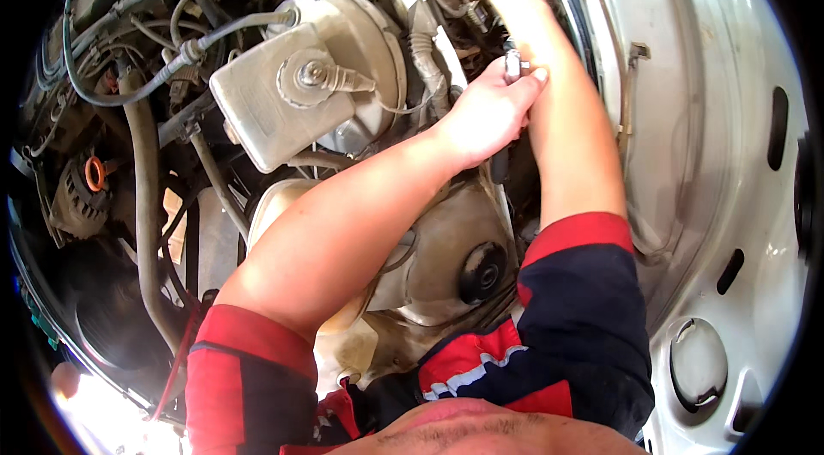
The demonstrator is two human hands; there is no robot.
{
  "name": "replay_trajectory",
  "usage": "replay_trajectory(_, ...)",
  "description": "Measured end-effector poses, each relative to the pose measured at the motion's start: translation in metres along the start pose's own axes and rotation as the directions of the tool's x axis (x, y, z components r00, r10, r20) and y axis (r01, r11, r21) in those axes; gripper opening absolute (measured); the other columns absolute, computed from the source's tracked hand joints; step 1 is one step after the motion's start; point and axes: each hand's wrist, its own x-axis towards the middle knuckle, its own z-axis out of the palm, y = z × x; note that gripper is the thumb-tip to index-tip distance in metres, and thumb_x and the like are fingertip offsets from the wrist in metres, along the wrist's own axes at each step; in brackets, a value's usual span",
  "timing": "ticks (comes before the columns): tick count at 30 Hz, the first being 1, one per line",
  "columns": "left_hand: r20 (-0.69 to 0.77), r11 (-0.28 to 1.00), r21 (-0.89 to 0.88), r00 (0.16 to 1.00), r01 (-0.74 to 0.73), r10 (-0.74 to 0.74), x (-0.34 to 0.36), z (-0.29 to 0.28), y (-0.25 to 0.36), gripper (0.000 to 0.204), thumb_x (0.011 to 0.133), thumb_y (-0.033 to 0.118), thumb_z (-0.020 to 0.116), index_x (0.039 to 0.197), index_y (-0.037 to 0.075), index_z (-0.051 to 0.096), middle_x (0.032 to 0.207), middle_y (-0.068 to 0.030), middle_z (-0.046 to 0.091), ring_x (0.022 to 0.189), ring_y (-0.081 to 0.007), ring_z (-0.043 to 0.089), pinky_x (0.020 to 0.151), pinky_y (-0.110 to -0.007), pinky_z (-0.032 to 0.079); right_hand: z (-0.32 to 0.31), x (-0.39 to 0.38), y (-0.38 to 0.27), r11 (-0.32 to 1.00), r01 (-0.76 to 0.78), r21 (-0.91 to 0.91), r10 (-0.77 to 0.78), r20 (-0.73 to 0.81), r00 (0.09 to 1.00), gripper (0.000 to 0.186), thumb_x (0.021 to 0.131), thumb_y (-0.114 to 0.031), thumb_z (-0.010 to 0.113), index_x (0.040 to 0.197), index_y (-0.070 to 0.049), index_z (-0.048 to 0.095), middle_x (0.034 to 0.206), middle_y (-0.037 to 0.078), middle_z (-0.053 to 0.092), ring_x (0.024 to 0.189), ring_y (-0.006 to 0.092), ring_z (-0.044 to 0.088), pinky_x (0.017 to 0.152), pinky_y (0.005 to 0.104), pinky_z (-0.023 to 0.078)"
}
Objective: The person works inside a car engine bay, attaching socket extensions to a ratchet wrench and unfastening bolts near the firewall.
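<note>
Bright light, lower-left glare, fisheye-bent edges

A hand tool (514, 66) sits in the left hand (489, 116), its middle covered by the curled fingers. The end that shows above the grip is bright, shiny metal, short and thick, with a small knob on its side near the thumb. Just beyond it is a darker piece; whether this is joined to the metal cannot be told. Below the fist a black length with a rounded look, perhaps the handle, points toward the lower edge of the view. The metal end points up and away from the person, close beside the right forearm (573, 129); whether it touches the skin is unclear.
</note>
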Motion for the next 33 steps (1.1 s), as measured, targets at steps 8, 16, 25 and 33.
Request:
replay_trajectory(8,-0.034,0.999,0.012,0.999,-0.042,0.042,0.002,0.002,-0.003,0.046,0.102,0.034,0.060,0.127,-0.004,0.053,0.115,-0.0109,0.068,0.111,-0.0171,0.059,0.102,-0.032,0.044,0.065,0.086,0.079,0.932,0.079,-0.354,0.061,0.366,0.929,0.029,0.089,-0.011,0.062,0.113,-0.002,0.073,0.117,0.023,0.071,0.109,0.0390,0.070,0.094,0.0472,0.055)
replay_trajectory(16,-0.151,0.990,-0.009,0.979,-0.138,0.135,0.005,-0.002,-0.003,0.048,0.101,0.036,0.058,0.129,-0.002,0.048,0.117,-0.0164,0.064,0.110,-0.0254,0.060,0.101,-0.037,0.046,0.096,0.131,0.086,0.908,-0.048,-0.415,0.238,0.419,0.876,0.032,0.085,-0.011,0.059,0.111,-0.002,0.076,0.123,0.024,0.068,0.117,0.0384,0.067,0.099,0.0453,0.054)
replay_trajectory(25,-0.246,0.990,0.033,0.959,-0.135,0.139,0.006,-0.003,0.001,0.044,0.102,0.036,0.059,0.124,-0.001,0.050,0.104,-0.0061,0.062,0.099,-0.0144,0.057,0.093,-0.032,0.048,0.078,0.125,0.066,0.896,-0.210,-0.392,0.353,0.343,0.870,0.036,0.088,-0.016,0.057,0.117,-0.003,0.074,0.128,0.023,0.066,0.121,0.0387,0.064,0.102,0.0464,0.052)
replay_trajectory(33,-0.216,0.994,0.059,0.970,-0.097,0.108,0.004,-0.002,0.002,0.043,0.100,0.034,0.058,0.122,-0.002,0.048,0.119,-0.0194,0.058,0.109,-0.0287,0.058,0.099,-0.039,0.046,0.073,0.120,0.058,0.885,-0.286,-0.367,0.408,0.319,0.855,0.039,0.091,-0.019,0.055,0.122,-0.004,0.072,0.133,0.023,0.065,0.125,0.0390,0.062,0.104,0.0475,0.050)
